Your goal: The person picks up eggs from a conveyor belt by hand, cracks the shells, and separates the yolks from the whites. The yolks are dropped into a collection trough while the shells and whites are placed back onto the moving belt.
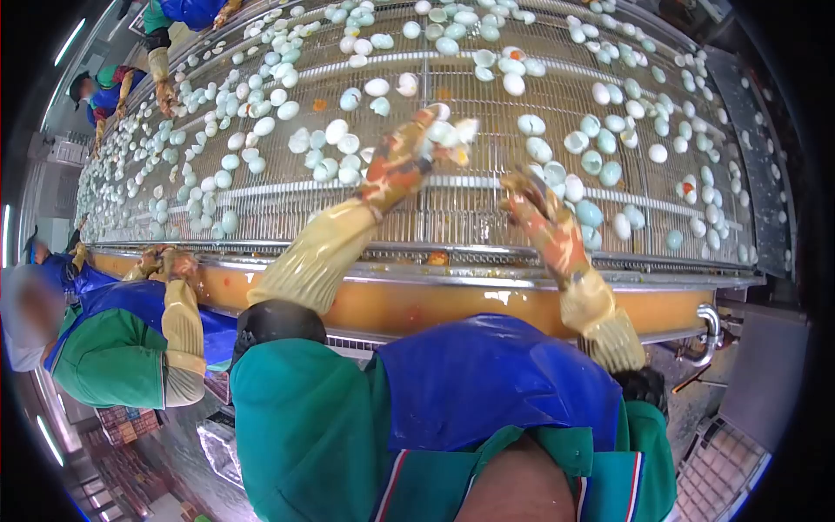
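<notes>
My left hand (402, 165), in a mottled red-and-tan glove with a long cream cuff, is closed around several cracked eggshells (445, 133). They are pale blue and white, slightly blurred, with a bit of yellow yolk at their lower edge. My right hand (544, 222) wears a matching glove and is held over the metal slatted conveyor (470, 213), its fingers slightly curled and apart. No object shows between them. Close beside its fingertips lie a pale blue shell (554, 172) and a white egg (574, 187). More whole-looking and broken shells lie scattered across the slats.
An orange-brown liquid-filled trough (391, 300) runs along the conveyor's near edge. A bent metal pipe (709, 331) stands at its right end. To my left, a co-worker in a green sleeve (113, 348) works at the same edge. Other people stand along the far left side.
</notes>
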Action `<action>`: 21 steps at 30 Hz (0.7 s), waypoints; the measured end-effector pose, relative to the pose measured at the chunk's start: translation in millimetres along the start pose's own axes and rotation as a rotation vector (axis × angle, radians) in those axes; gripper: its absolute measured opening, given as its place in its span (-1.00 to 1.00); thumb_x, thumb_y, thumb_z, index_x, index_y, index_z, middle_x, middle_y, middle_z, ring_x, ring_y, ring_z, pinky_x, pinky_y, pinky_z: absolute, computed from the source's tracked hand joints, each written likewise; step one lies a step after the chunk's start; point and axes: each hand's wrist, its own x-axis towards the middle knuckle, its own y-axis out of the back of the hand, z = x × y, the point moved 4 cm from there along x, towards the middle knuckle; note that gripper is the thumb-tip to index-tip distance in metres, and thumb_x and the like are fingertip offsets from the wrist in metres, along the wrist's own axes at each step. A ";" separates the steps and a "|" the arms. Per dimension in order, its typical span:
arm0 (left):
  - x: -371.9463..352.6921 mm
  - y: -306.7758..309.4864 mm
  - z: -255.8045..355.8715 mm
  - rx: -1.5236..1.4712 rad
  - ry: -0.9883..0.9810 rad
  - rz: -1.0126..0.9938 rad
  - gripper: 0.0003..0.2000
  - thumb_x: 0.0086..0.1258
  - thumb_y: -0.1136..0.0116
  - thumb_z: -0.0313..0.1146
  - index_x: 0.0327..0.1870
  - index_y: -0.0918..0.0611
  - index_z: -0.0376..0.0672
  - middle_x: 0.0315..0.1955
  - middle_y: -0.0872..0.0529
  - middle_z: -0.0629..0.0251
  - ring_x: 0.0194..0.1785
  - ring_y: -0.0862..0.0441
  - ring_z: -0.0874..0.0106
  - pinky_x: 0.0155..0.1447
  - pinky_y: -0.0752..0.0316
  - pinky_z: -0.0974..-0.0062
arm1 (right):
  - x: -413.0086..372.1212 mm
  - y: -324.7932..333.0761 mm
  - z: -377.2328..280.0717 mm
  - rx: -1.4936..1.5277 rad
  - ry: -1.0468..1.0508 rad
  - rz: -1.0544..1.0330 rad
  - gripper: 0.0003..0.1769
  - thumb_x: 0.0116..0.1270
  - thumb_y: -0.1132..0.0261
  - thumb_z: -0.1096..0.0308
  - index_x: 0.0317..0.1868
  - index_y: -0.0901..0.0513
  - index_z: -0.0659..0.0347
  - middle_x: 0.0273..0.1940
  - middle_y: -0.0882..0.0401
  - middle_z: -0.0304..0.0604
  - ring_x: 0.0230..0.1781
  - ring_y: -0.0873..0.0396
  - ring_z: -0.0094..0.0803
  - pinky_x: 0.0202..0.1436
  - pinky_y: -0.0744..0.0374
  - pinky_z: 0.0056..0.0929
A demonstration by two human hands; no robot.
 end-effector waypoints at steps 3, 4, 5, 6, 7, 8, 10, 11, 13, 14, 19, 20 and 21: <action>-31.3 -59.3 57.3 0.007 -0.046 -0.102 -0.59 0.26 -0.11 -0.49 0.17 -0.44 -0.27 -0.21 -0.66 0.16 -0.15 -0.60 0.37 -0.06 -0.51 0.44 | 1.3 0.5 -20.0 0.069 -0.052 -0.071 -0.46 0.32 -0.24 0.19 0.25 -0.38 0.23 0.00 -0.54 -0.18 -0.05 -0.49 -0.52 0.00 -0.47 -0.51; -39.0 -74.3 80.9 0.207 -0.162 -0.184 -0.56 0.24 -0.11 -0.51 0.19 -0.42 -0.26 -0.23 -0.65 0.15 -0.20 -0.60 0.36 -0.10 -0.52 0.43 | -4.9 2.4 -20.4 0.068 -0.088 -0.085 -0.47 0.33 -0.23 0.21 0.24 -0.38 0.24 -0.02 -0.54 -0.20 -0.08 -0.50 -0.53 -0.03 -0.49 -0.52; -43.9 -86.6 103.3 0.411 -0.279 -0.263 -0.53 0.23 -0.11 -0.52 0.21 -0.40 -0.26 -0.26 -0.64 0.13 -0.24 -0.60 0.34 -0.14 -0.52 0.42 | -11.4 4.2 -21.0 0.066 -0.124 -0.100 -0.49 0.34 -0.22 0.22 0.23 -0.39 0.25 -0.03 -0.55 -0.21 -0.11 -0.51 -0.55 -0.06 -0.50 -0.53; -54.2 -94.1 95.1 0.389 -0.281 -0.257 -0.57 0.23 -0.10 -0.53 0.17 -0.42 -0.26 -0.28 -0.64 0.13 -0.29 -0.59 0.37 -0.17 -0.52 0.44 | -18.1 8.1 -18.5 0.063 -0.166 -0.101 -0.51 0.33 -0.23 0.24 0.21 -0.41 0.25 -0.06 -0.56 -0.22 -0.13 -0.51 -0.56 -0.07 -0.50 -0.53; -64.7 -101.6 86.9 0.367 -0.284 -0.251 -0.61 0.23 -0.08 -0.54 0.12 -0.44 -0.26 -0.31 -0.64 0.13 -0.33 -0.58 0.39 -0.21 -0.52 0.46 | -24.2 11.8 -16.5 0.057 -0.203 -0.106 -0.53 0.32 -0.24 0.25 0.19 -0.44 0.26 -0.09 -0.57 -0.24 -0.15 -0.52 -0.58 -0.09 -0.50 -0.53; -67.0 -116.9 75.8 -0.234 0.045 -0.273 -0.61 0.27 -0.07 -0.53 0.15 -0.43 -0.26 -0.29 -0.64 0.17 -0.30 -0.57 0.44 -0.20 -0.51 0.49 | -31.1 15.8 -19.4 0.046 -0.208 -0.078 -0.60 0.31 -0.25 0.29 0.12 -0.50 0.25 -0.19 -0.59 -0.30 -0.25 -0.52 -0.61 -0.20 -0.49 -0.58; -81.8 -133.1 88.1 -0.637 0.439 -0.331 -0.60 0.32 -0.05 -0.52 0.19 -0.40 -0.23 -0.17 -0.60 0.25 -0.17 -0.53 0.52 -0.09 -0.48 0.56 | -52.6 22.2 -21.4 0.199 -0.303 -0.045 -0.69 0.28 -0.26 0.32 0.00 -0.57 0.25 -0.29 -0.60 -0.32 -0.39 -0.50 -0.65 -0.37 -0.45 -0.64; -86.6 -137.3 89.9 -0.490 0.308 -0.383 -0.60 0.32 -0.06 -0.48 0.21 -0.39 -0.23 -0.12 -0.57 0.28 -0.14 -0.52 0.52 -0.07 -0.47 0.57 | -60.8 32.4 -14.7 0.235 -0.320 -0.022 -0.72 0.27 -0.28 0.30 -0.07 -0.62 0.25 -0.36 -0.60 -0.30 -0.46 -0.50 -0.64 -0.42 -0.44 -0.64; -96.6 -144.9 93.2 -0.193 0.039 -0.426 -0.57 0.34 -0.08 -0.42 0.23 -0.38 -0.22 -0.01 -0.51 0.33 -0.07 -0.49 0.53 -0.03 -0.45 0.59 | -76.0 60.5 0.7 0.032 -0.353 -0.089 -0.76 0.26 -0.27 0.30 -0.12 -0.64 0.24 -0.38 -0.62 -0.26 -0.51 -0.51 -0.62 -0.43 -0.44 -0.63; -95.9 -152.3 104.7 -0.204 0.100 -0.445 -0.56 0.34 -0.10 -0.39 0.23 -0.37 -0.23 -0.03 -0.52 0.34 -0.09 -0.49 0.53 -0.05 -0.45 0.58 | -85.0 74.3 4.1 0.022 -0.431 -0.049 -0.79 0.26 -0.25 0.36 -0.12 -0.65 0.23 -0.33 -0.64 -0.25 -0.47 -0.52 -0.58 -0.40 -0.48 -0.58; -116.2 -167.0 41.3 -0.612 0.830 -0.386 -0.61 0.36 -0.15 -0.34 0.16 -0.46 -0.29 -0.26 -0.58 0.44 -0.30 -0.49 0.63 -0.24 -0.42 0.62 | -120.5 113.5 9.2 0.056 -0.079 -0.186 -0.71 0.20 -0.23 0.44 -0.04 -0.60 0.27 -0.25 -0.63 -0.23 -0.35 -0.54 -0.53 -0.30 -0.50 -0.51; -118.5 -167.9 41.5 -0.641 0.746 -0.410 -0.61 0.36 -0.15 -0.32 0.16 -0.46 -0.26 -0.29 -0.57 0.44 -0.32 -0.49 0.62 -0.27 -0.41 0.61 | -123.0 114.2 -3.3 0.006 -0.012 -0.183 -0.72 0.22 -0.22 0.39 -0.07 -0.61 0.28 -0.28 -0.62 -0.21 -0.38 -0.55 -0.53 -0.35 -0.48 -0.52; -118.5 -168.5 47.6 -0.669 0.655 -0.430 -0.61 0.36 -0.15 -0.29 0.16 -0.47 -0.23 -0.32 -0.57 0.44 -0.34 -0.48 0.62 -0.29 -0.41 0.61 | -123.6 120.3 -12.6 -0.049 0.060 -0.184 -0.73 0.23 -0.21 0.35 -0.09 -0.61 0.29 -0.31 -0.61 -0.19 -0.41 -0.56 -0.54 -0.39 -0.47 -0.52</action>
